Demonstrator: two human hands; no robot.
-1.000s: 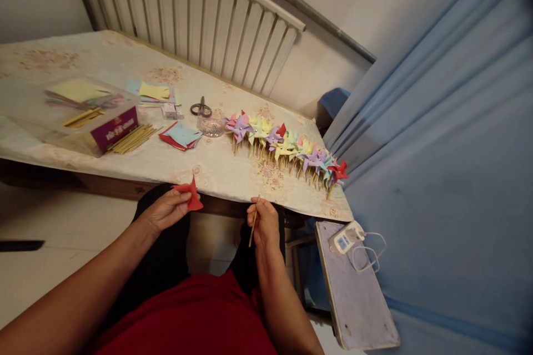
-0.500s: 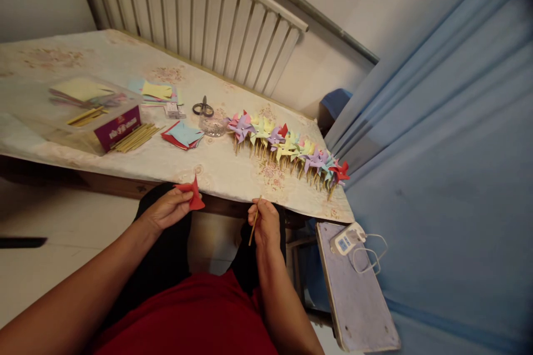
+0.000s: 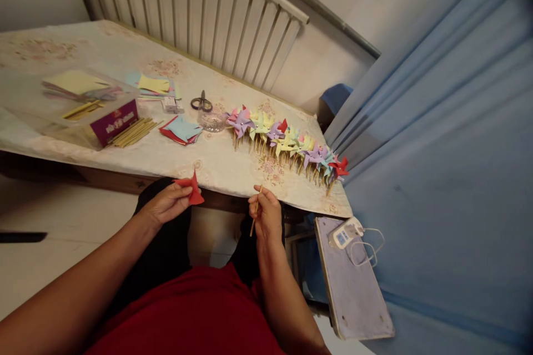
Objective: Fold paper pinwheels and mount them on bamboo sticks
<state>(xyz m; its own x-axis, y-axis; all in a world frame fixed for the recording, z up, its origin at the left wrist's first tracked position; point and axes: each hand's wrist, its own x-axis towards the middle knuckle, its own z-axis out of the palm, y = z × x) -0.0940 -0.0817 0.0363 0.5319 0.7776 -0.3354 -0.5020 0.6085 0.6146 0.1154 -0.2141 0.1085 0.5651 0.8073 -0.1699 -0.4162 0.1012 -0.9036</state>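
Note:
My left hand (image 3: 166, 204) pinches a folded red paper piece (image 3: 192, 189) just below the table's front edge. My right hand (image 3: 265, 214) is closed round a thin wooden stick (image 3: 254, 216) that points up toward the table edge. The two hands are apart, over my lap. On the table (image 3: 175, 161) beyond them lies a row of finished paper pinwheels (image 3: 287, 143) in pink, purple, yellow, green and red, on sticks.
A stack of red and blue paper squares (image 3: 181, 130), loose sticks (image 3: 133, 132), a purple-labelled box (image 3: 112, 122), scissors (image 3: 201, 103) and a clear dish (image 3: 211, 121) lie on the table. A radiator (image 3: 200, 16) stands behind. A blue curtain (image 3: 437, 150) hangs right, with a grey board (image 3: 353, 288) and white device (image 3: 345, 236) below.
Both hands have kept their hold and barely moved; the right hand rose slightly toward the table edge. The view shifted a little.

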